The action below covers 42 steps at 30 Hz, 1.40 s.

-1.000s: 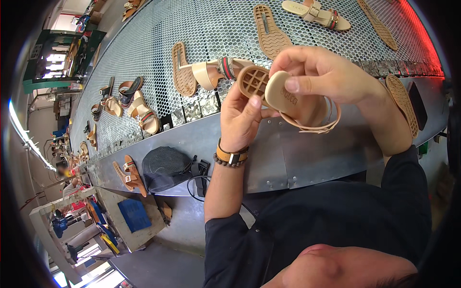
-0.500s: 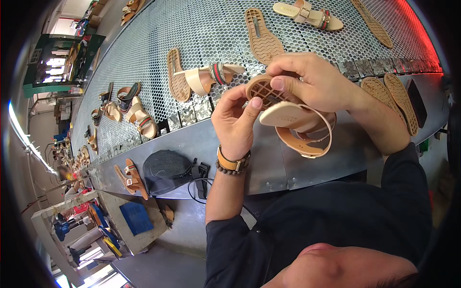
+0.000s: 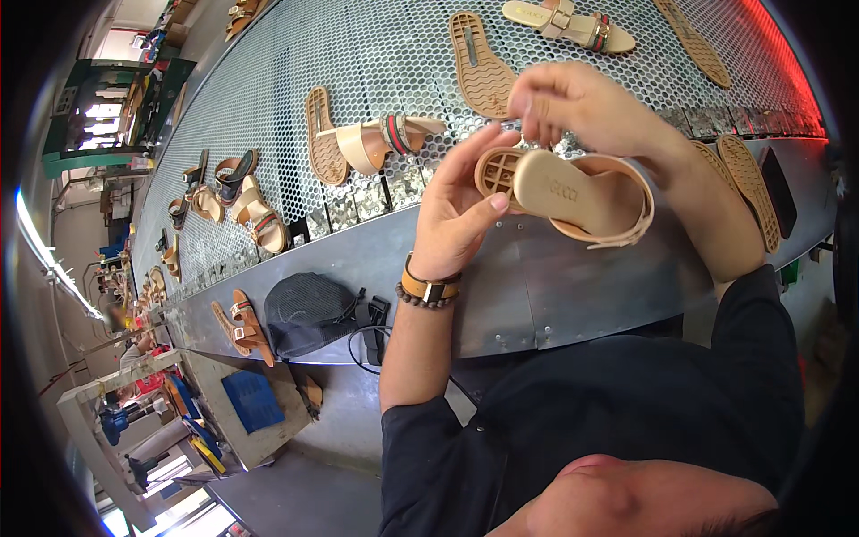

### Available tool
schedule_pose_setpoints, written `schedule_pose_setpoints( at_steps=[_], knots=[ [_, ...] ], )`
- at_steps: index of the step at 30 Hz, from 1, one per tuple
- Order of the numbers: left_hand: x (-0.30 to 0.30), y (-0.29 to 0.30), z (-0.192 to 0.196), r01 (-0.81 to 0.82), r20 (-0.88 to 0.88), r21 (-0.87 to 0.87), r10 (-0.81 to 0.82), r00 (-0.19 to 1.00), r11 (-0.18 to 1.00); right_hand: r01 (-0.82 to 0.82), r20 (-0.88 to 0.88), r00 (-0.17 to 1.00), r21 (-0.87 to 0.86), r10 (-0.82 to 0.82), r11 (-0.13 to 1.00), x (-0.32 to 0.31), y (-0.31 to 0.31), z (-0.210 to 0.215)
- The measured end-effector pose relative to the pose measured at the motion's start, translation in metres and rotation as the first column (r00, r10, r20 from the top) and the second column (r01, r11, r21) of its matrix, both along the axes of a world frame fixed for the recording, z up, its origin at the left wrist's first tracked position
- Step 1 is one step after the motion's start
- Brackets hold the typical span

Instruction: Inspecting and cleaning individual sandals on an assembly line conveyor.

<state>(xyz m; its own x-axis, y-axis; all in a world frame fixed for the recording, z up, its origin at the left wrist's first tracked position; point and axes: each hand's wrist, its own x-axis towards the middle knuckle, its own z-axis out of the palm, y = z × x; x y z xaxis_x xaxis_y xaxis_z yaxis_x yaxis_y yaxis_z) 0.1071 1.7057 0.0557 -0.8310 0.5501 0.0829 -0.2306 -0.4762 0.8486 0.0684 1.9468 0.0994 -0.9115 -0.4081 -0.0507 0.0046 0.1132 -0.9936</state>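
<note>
My left hand [image 3: 461, 201] grips a beige sandal [image 3: 573, 192] by its heel end, where the tan ribbed sole shows. The sandal's insole faces me and its strap loops off to the right. My right hand [image 3: 586, 107] hovers just above the sandal with fingertips pinched together near the heel; I cannot tell what, if anything, they pinch. Both hands are over the near edge of a perforated metal conveyor [image 3: 268, 98]. A watch and bead bracelet [image 3: 428, 288] sit on my left wrist.
On the conveyor lie a beige sandal with a striped strap [image 3: 380, 139], a loose tan sole [image 3: 481, 67], another sandal [image 3: 573, 25] and several more to the left. Two soles [image 3: 738, 183] rest at right. A black bag [image 3: 309, 309] and brown sandal [image 3: 246, 327] sit on the grey ledge.
The sandal has been turned so its insole faces me and lowered slightly to the right. My right hand has let go of it and risen above it.
</note>
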Motion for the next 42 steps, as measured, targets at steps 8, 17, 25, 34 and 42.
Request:
schedule_pose_setpoints(
  at_steps=[8, 17, 25, 34, 42],
  knots=[
    [-0.002, 0.003, -0.002, 0.006, 0.064, 0.13, -0.015, 0.998, 0.991, 0.175, -0.496, 0.861, 0.496, 0.112, 0.85, 0.061, 0.003, 0.059],
    [0.003, 0.018, 0.0, -0.048, 0.076, 0.137, 0.038, 0.996, 0.989, 0.302, -0.595, 0.784, 0.617, 0.179, 0.726, 0.075, -0.012, 0.052],
    [0.008, 0.033, -0.006, -0.098, 0.081, 0.153, 0.086, 0.993, 0.983, 0.33, -0.609, 0.76, 0.661, 0.226, 0.674, 0.079, -0.01, 0.047],
    [0.015, 0.044, 0.0, -0.214, -0.028, -0.018, 0.213, 0.977, 0.977, 0.498, -0.698, 0.661, 0.683, 0.277, 0.534, 0.086, -0.018, 0.025],
    [0.015, 0.048, -0.001, -0.174, 0.039, 0.143, 0.17, 0.985, 0.974, -0.225, 0.126, 0.97, 0.159, 0.207, 0.961, 0.029, 0.017, 0.007]
  ],
)
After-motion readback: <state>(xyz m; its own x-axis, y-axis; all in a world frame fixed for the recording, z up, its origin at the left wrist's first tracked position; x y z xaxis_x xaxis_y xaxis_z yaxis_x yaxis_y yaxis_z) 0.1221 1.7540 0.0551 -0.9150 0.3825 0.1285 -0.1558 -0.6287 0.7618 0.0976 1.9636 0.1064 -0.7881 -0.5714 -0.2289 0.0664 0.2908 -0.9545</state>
